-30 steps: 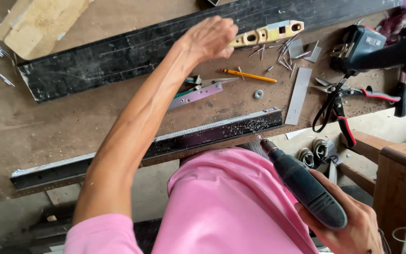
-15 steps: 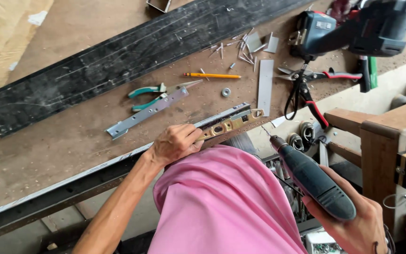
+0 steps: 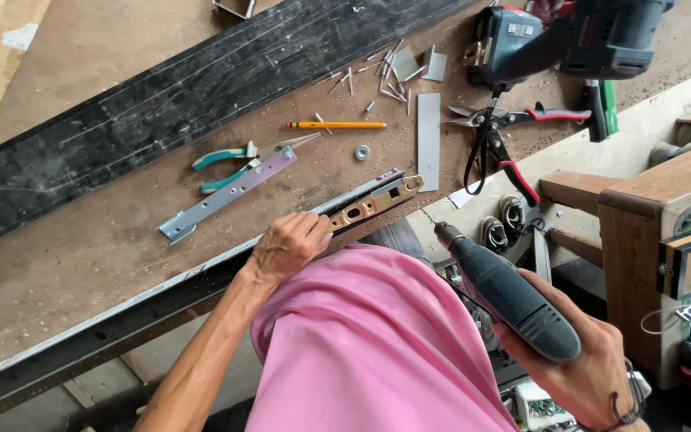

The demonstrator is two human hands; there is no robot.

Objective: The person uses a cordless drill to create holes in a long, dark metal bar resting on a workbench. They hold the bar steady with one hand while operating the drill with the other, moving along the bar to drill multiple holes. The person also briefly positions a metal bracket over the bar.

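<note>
Bench edge runs diagonally under the left hand, which closes its fingers on a brass-coloured lock body pressed against the dark aluminium profile lying along that edge. The lock body is flat, narrow and slotted, its far end jutting past the profile's end. Off the bench, the right hand wraps a grey rubber-gripped power drill, bit aimed toward the lock body but apart from it. Beyond lie teal pliers, a yellow pencil and a washer, well apart.
</note>
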